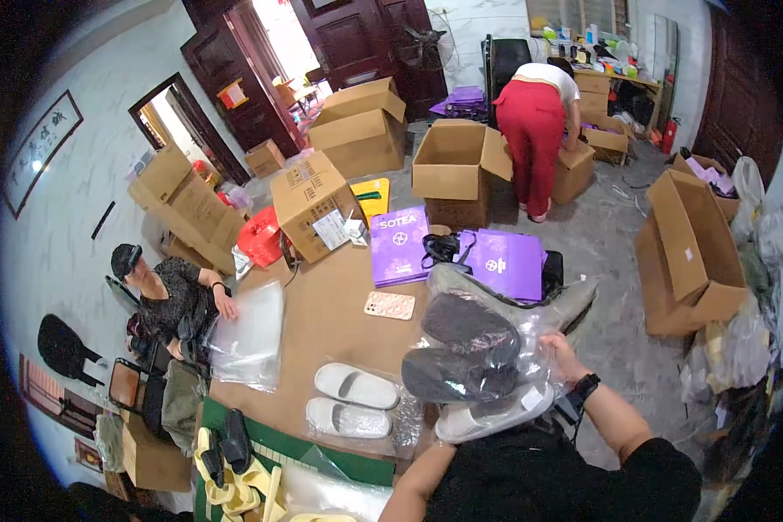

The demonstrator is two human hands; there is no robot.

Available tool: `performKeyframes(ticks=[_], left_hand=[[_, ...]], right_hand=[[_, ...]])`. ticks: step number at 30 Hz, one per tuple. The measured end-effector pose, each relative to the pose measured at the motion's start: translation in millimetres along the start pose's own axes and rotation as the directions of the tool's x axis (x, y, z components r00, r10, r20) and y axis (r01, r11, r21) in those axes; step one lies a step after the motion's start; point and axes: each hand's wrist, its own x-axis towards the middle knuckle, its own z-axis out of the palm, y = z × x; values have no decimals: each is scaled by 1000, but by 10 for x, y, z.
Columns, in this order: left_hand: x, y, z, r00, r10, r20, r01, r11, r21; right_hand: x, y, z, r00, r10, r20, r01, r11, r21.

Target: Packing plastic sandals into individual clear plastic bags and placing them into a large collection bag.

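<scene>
Near the front edge of the table, my right hand point(565, 358) grips the side of a clear plastic bag point(535, 352). A pair of dark grey slippers point(461, 376) shows through the film, soles toward me. Just below them is a white slipper point(496, 419); whether it lies inside the bag I cannot tell. My left forearm point(419, 480) reaches up under the white slipper, and that hand is hidden behind it. To the left, a pair of white slides point(354, 401) lies side by side on clear plastic on the table.
A phone in a pink case point(390, 304), purple bags point(400, 246) and a carton point(315, 207) are on the brown table point(322, 304). Yellow slides point(235, 491) lie front left. A seated person point(174, 296) touches clear bags point(250, 335). Another person point(539, 113) bends over a box.
</scene>
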Motion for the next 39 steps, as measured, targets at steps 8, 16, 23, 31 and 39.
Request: performKeyframes(ticks=[8, 16, 23, 31, 39], left_hand=[[274, -2863, 575, 858, 513, -14, -445, 757, 478], [214, -2550, 485, 891, 48, 452, -439, 351, 827], [240, -2528, 486, 883, 50, 466, -447, 391, 805], [138, -2445, 413, 897, 100, 430, -433, 388, 813], [183, -3039, 458, 907, 232, 350, -418, 408, 812]], right_hand=[[244, -346, -414, 834, 430, 345, -441, 896, -52], [401, -171, -477, 860, -171, 480, 411, 789, -456], [300, -521, 164, 614, 257, 746, 420, 694, -585], [-257, 704, 571, 452, 506, 735, 286, 698, -657], [18, -14, 1560, 215, 205, 955, 433, 856, -281]])
